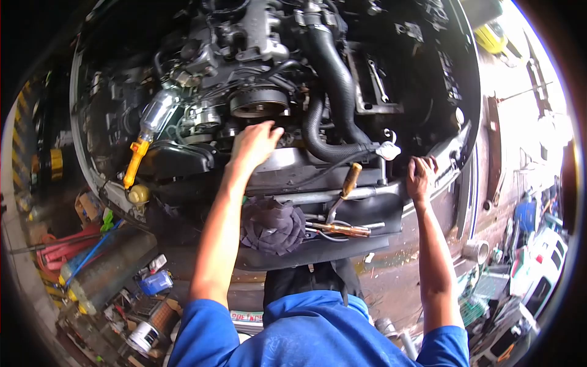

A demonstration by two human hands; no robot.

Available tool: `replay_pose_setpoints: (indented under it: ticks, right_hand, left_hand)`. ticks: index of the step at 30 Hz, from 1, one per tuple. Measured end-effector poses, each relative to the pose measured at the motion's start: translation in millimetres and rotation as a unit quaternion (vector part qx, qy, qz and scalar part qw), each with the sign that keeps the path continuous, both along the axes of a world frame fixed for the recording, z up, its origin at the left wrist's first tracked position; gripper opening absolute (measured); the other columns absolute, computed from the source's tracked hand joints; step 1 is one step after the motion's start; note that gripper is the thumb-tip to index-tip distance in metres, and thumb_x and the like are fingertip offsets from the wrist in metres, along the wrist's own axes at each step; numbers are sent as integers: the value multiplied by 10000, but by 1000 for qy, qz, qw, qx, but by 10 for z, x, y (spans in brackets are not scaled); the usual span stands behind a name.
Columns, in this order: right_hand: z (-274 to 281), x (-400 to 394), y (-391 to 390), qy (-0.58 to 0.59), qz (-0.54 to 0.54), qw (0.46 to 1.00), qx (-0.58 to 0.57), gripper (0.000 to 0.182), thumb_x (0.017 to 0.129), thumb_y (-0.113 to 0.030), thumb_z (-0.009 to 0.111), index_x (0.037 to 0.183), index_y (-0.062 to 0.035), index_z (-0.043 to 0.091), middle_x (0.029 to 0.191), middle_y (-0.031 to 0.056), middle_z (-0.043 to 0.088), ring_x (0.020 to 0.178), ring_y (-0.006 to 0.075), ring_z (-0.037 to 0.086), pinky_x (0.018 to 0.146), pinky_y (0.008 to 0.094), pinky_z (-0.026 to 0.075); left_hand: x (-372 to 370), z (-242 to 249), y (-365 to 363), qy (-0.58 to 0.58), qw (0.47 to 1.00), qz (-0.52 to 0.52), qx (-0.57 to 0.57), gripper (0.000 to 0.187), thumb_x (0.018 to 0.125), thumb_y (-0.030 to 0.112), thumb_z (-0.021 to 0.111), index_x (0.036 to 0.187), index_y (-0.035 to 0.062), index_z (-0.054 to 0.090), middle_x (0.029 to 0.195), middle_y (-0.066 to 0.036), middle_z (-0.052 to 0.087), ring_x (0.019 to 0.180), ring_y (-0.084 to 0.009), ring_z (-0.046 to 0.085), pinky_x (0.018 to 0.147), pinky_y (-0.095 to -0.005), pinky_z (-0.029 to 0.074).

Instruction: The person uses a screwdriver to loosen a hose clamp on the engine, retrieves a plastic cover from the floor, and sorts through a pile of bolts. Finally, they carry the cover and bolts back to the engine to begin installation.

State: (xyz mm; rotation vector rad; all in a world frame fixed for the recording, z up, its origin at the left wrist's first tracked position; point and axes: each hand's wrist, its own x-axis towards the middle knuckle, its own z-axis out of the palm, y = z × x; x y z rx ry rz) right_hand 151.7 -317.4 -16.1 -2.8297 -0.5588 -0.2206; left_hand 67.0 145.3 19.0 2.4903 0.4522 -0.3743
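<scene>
My left hand (257,144) reaches into the engine bay, just in front of a round pulley (259,103). Its fingers are bent and closed, with the tips partly hidden, so what they hold cannot be made out. On the right, my right hand (422,177) leans on the front edge of the car body (400,186), fingers bent and a little apart, holding no tool. Between my hands, a thick black radiator hose (335,79) curves down near a silver cap (388,150). A lit work lamp with a yellow handle (137,159) lies on the left side of the bay.
A dark cloth (273,225) lies on the front panel beside a wooden-handled tool (351,180) and a copper-coloured tool (347,230). A wrench (378,82) rests inside the bay at right. A gas cylinder (116,263) and clutter lie at left; car parts are piled at right.
</scene>
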Motion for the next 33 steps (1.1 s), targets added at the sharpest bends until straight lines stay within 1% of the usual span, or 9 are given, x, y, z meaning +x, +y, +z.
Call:
replay_pose_setpoints:
  ticks: [5, 15, 19, 23, 25, 27, 29, 30, 33]
  right_hand:
    - [7, 0, -30, -11, -1, 1000, 12, 158, 912, -197, 627, 940, -87, 737, 905, 68, 720, 995, 237, 653, 1135, 449, 342]
    - [-29, -17, -103, -43, 26, 995, 82, 155, 917, -189, 623, 881, -77, 723, 865, 70, 716, 972, 253, 652, 1131, 449, 356]
    - [-86, -54, -156, -62, 39, 992, 106, 216, 935, -237, 601, 831, -77, 703, 868, 84, 726, 950, 275, 659, 1137, 461, 350]
    - [-248, 38, -312, -32, 136, 954, 266, 239, 966, -258, 583, 992, -68, 726, 923, 151, 723, 967, 326, 674, 1112, 490, 386]
    - [-175, -352, -596, 82, 100, 829, 544, 265, 1043, -253, 553, 1142, -69, 717, 934, 124, 726, 927, 270, 698, 980, 395, 496]
    - [-283, -997, -1257, -22, 62, 819, 570, 234, 1038, -187, 566, 1166, -48, 705, 1018, 134, 725, 945, 251, 693, 855, 350, 530]
    - [-709, -1808, -2017, -18, 11, 834, 551, 211, 1018, -134, 591, 1178, -48, 699, 1069, 142, 713, 948, 262, 682, 861, 366, 524]
    - [-1024, -2192, -2416, 34, -16, 846, 532, 242, 962, -149, 652, 1189, -75, 690, 1076, 166, 689, 1050, 373, 656, 920, 444, 522]
    - [-2447, -3558, -3712, 323, -134, 880, 322, 322, 1013, -314, 571, 1174, -47, 654, 1112, 195, 657, 1081, 395, 635, 924, 459, 529]
  left_hand:
    - [-457, 521, 27, -144, 985, 54, -75, 354, 1010, 272, 639, 1251, 18, 686, 1085, -208, 732, 958, -323, 742, 843, -387, 572]
    - [-1265, 893, -981, -345, 936, 63, 27, 227, 1050, 94, 555, 1204, 17, 703, 977, -124, 732, 890, -253, 717, 810, -353, 554]
    - [-1559, 817, -1899, -443, 895, -17, 48, 201, 931, -4, 699, 1131, 2, 720, 973, -128, 739, 875, -264, 723, 778, -363, 564]
    - [-2012, 415, -2964, -537, 838, -87, 43, 166, 842, -6, 806, 936, -13, 669, 875, -136, 717, 775, -281, 709, 719, -371, 563]
    - [-2205, 20, -3492, -539, 837, -65, 61, 142, 861, -33, 783, 908, -28, 649, 837, -125, 709, 754, -259, 691, 701, -364, 571]
    - [-2251, -265, -4082, -483, 876, 17, 3, 79, 901, -47, 737, 927, -33, 663, 844, -130, 708, 759, -243, 683, 700, -360, 573]
    - [-2127, -284, -4512, -391, 919, -24, -39, 41, 959, -21, 672, 987, -48, 684, 922, -136, 725, 773, -230, 690, 721, -329, 573]
    - [-1974, -211, -4675, -358, 931, -67, -32, 73, 983, 4, 644, 1006, -49, 688, 957, -145, 732, 811, -245, 703, 749, -338, 573]
    - [-1318, 63, -5126, -346, 919, -174, 75, 187, 1037, 75, 569, 1118, -37, 694, 1100, -187, 730, 996, -316, 715, 886, -378, 549]
